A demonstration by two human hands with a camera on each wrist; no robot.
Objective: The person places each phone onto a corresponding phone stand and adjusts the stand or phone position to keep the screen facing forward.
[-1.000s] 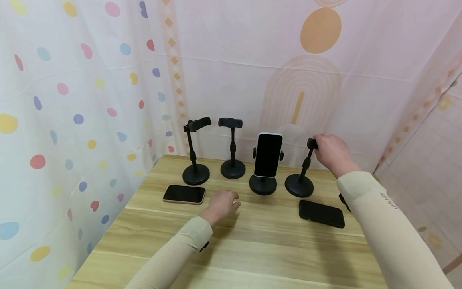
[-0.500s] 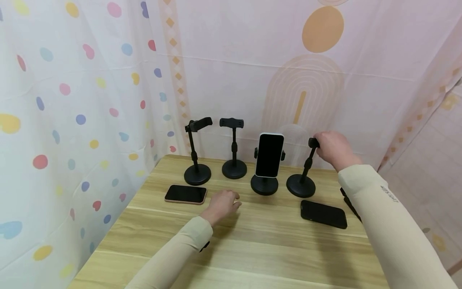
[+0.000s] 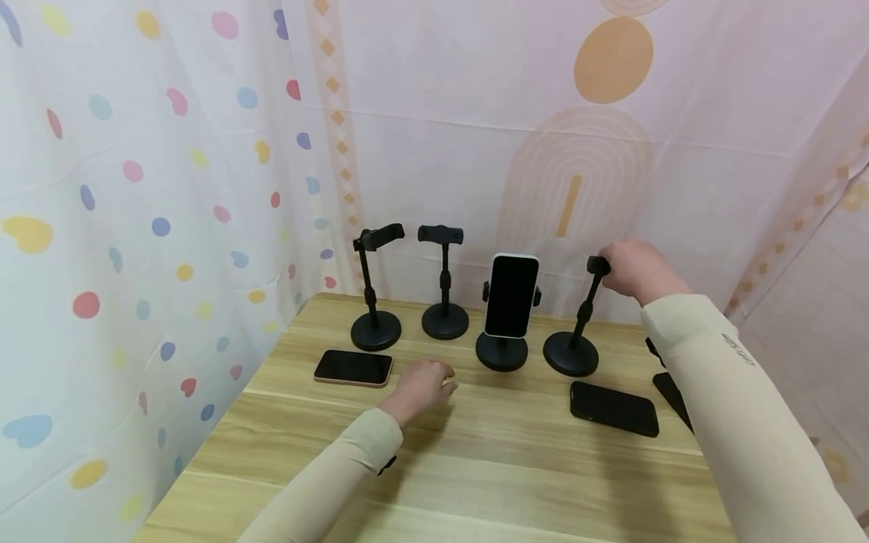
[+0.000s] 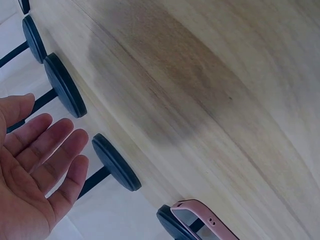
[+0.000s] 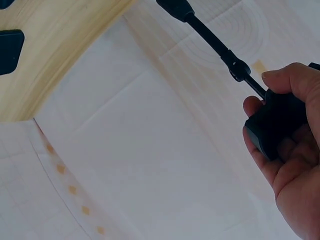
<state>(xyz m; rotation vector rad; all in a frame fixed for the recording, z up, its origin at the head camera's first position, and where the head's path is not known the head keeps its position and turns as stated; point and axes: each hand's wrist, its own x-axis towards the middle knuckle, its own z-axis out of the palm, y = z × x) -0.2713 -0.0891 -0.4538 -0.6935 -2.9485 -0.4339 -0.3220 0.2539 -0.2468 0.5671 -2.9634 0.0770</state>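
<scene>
My right hand (image 3: 638, 270) grips the clamp head of the rightmost black phone stand (image 3: 572, 354). In the right wrist view, the thumb and fingers of this hand (image 5: 295, 135) wrap around the black clamp (image 5: 272, 125). My left hand (image 3: 419, 388) hangs low over the table between a pink-edged phone (image 3: 354, 367) and the stands, holding nothing. The left wrist view shows that hand (image 4: 42, 170) palm up with loosely bent fingers. A black phone (image 3: 614, 408) lies in front of the gripped stand.
Two stands with bare clamps, one at the left (image 3: 376, 330) and one beside it (image 3: 445, 320), stand at the back of the wooden table (image 3: 489, 467). Another stand (image 3: 502, 352) bears a white-edged phone (image 3: 512, 296). Part of another dark phone (image 3: 672, 396) shows beside my right sleeve.
The right hand has moved slightly up and right at the clamp, which is turned a little. The whole view has shifted slightly. My left hand stays nearly in place.
</scene>
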